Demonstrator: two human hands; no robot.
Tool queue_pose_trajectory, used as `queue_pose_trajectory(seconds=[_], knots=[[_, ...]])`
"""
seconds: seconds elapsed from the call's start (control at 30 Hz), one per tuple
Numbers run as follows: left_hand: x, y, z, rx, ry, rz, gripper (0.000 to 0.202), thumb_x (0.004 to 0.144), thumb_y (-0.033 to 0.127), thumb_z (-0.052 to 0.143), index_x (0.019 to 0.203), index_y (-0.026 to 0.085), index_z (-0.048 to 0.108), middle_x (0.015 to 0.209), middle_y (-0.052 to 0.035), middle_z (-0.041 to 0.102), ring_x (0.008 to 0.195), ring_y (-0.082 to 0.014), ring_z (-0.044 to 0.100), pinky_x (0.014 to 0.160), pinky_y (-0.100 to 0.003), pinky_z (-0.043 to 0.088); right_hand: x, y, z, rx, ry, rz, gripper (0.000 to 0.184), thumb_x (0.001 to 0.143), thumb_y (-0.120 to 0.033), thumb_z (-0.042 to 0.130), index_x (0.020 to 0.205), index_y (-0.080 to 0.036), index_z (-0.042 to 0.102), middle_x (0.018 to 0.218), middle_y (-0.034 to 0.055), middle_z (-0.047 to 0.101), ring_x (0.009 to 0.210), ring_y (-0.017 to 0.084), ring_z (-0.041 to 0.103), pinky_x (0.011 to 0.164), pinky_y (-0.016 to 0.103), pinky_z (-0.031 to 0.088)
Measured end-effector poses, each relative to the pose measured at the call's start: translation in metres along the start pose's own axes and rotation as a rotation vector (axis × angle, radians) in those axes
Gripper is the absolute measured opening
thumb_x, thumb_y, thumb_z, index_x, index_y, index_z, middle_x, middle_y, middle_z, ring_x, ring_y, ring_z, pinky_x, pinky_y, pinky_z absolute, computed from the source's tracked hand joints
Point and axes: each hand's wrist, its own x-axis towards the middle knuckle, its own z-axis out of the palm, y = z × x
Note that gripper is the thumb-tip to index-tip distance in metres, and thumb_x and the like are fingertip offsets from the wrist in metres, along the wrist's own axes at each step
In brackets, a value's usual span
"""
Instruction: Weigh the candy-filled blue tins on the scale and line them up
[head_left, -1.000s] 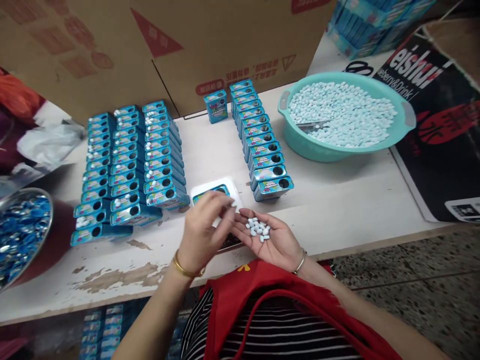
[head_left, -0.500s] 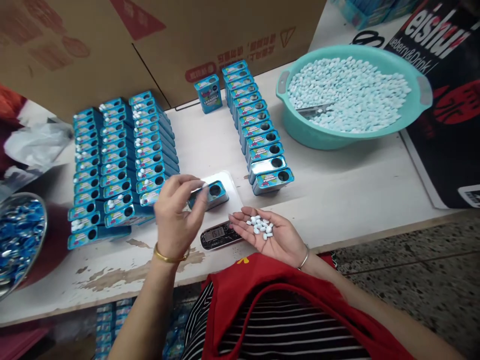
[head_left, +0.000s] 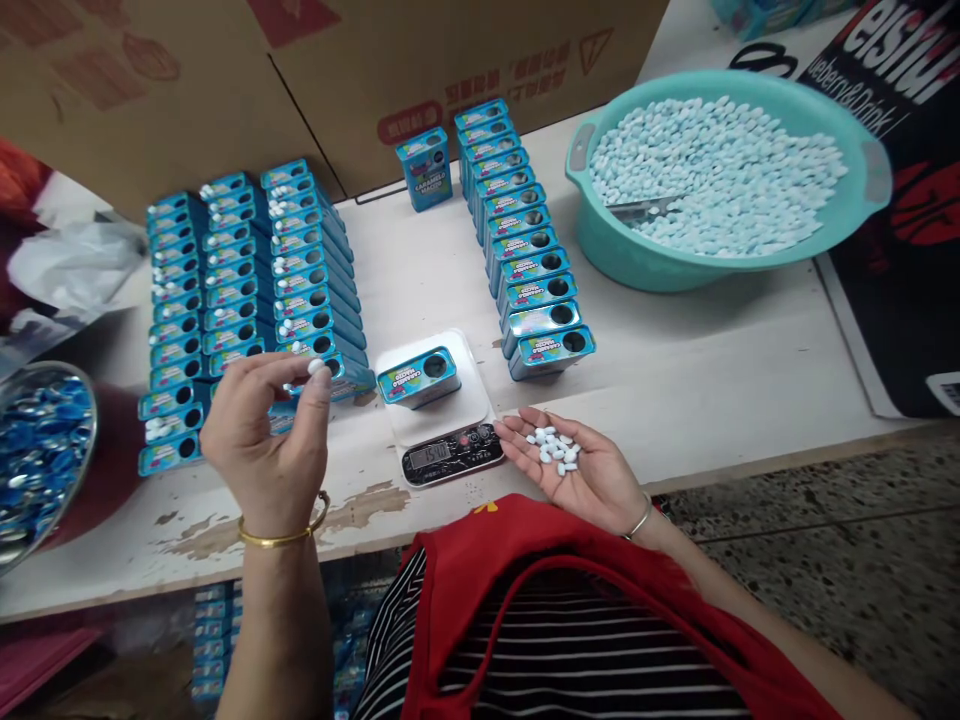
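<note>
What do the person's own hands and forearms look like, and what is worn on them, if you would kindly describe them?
The left hand is ungloved, with a gold-coloured bangle around its wrist. The right hand is ungloved too, with a thin silver-coloured bracelet around its wrist. No sleeve covers the visible part of either forearm.

A packing workshop is indicated: blue tins are ranked in rows on a worn worktable, a digital scale is placed at the near middle, a basin at right is filled with pale sweets, and a carton is stood at far side.
</note>
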Motion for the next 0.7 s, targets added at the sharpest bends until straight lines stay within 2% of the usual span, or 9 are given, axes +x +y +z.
queue_pose_trajectory(seconds=[0.13, 0.33, 0.53, 0.6, 0.7], knots=[[-0.001, -0.001, 0.002, -0.028, 0.020, 0.019, 0.003, 0.081, 0.024, 0.065, 0.083, 0.023, 0.064, 0.083, -0.0015, 0.062, 0.078, -0.0154, 0.057, 0.065, -0.032, 0.046, -0.002, 0.002, 0.003, -0.002, 0.010, 0.006, 0.023, 0.087, -0.016, 0.045, 0.097, -0.010, 0.064, 0.101, 0.0132, 0.072, 0.107, 0.022, 0.065, 0.093, 0.034, 0.053], [-0.006, 0.003, 0.007, -0.060, -0.047, 0.027, 0.001, 0.083, 0.024, 0.063, 0.083, 0.023, 0.063, 0.084, -0.0020, 0.062, 0.080, -0.0156, 0.058, 0.070, -0.032, 0.049, -0.001, 0.004, 0.002, -0.001, -0.020, 0.018, 0.022, 0.086, -0.016, 0.046, 0.099, -0.010, 0.064, 0.101, 0.0131, 0.072, 0.106, 0.021, 0.065, 0.093, 0.033, 0.052], [-0.013, 0.016, 0.023, -0.069, -0.172, 0.161, 0.008, 0.082, 0.020, 0.062, 0.091, 0.020, 0.063, 0.088, -0.0039, 0.063, 0.083, -0.0161, 0.059, 0.076, -0.033, 0.048, 0.005, 0.012, 0.009, -0.003, -0.096, 0.079, 0.021, 0.087, -0.018, 0.048, 0.098, -0.010, 0.064, 0.101, 0.0124, 0.071, 0.106, 0.021, 0.065, 0.095, 0.033, 0.051], [-0.010, 0.017, 0.030, -0.018, -0.194, 0.215, 0.009, 0.083, 0.020, 0.061, 0.093, 0.020, 0.063, 0.089, -0.0041, 0.064, 0.084, -0.0168, 0.058, 0.077, -0.034, 0.046, 0.006, 0.014, 0.013, -0.002, -0.085, 0.096, 0.021, 0.087, -0.018, 0.048, 0.097, -0.009, 0.064, 0.101, 0.0127, 0.072, 0.105, 0.022, 0.065, 0.094, 0.033, 0.051], [-0.004, 0.015, 0.035, 0.076, -0.311, 0.285, 0.015, 0.084, 0.025, 0.060, 0.098, 0.022, 0.063, 0.099, -0.0051, 0.064, 0.091, -0.0197, 0.058, 0.083, -0.038, 0.042, 0.006, 0.014, 0.015, 0.012, -0.054, 0.096, 0.022, 0.086, -0.017, 0.048, 0.096, -0.008, 0.065, 0.098, 0.0128, 0.072, 0.102, 0.022, 0.067, 0.091, 0.033, 0.052]])
